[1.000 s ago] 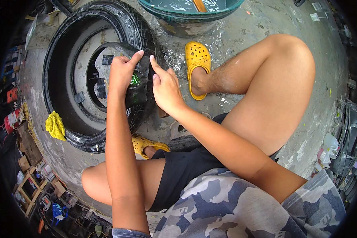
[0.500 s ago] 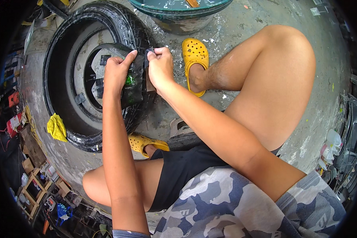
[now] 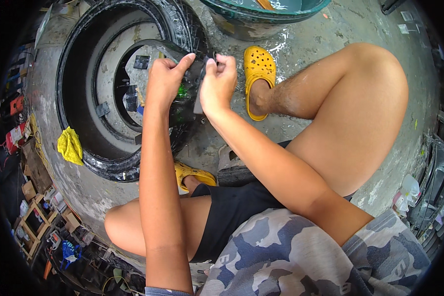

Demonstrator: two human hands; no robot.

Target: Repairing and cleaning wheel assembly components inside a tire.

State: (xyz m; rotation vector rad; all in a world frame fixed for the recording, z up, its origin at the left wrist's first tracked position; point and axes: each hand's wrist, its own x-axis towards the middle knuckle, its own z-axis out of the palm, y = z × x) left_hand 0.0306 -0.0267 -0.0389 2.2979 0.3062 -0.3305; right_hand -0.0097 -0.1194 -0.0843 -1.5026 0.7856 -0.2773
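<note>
My left hand grips a black rubber band that loops inside a large tyre lying flat on the floor. A shiny green patch shows on the rubber beside that hand. My right hand, fingers curled and pinched, holds a thin dark flat piece at the band's right edge; the fingertips partly hide it. A crumpled yellow cloth is draped on the tyre's lower left rim.
A teal basin of water stands beyond my feet, which wear yellow clogs. A dark block lies between my legs. Cluttered tools and wooden frames line the left edge; plastic containers sit at the right.
My right hand's index finger, extended against the rubber a second ago, has curled into a pinch on the dark piece. My left hand keeps its grip. The whole view has shifted slightly.
</note>
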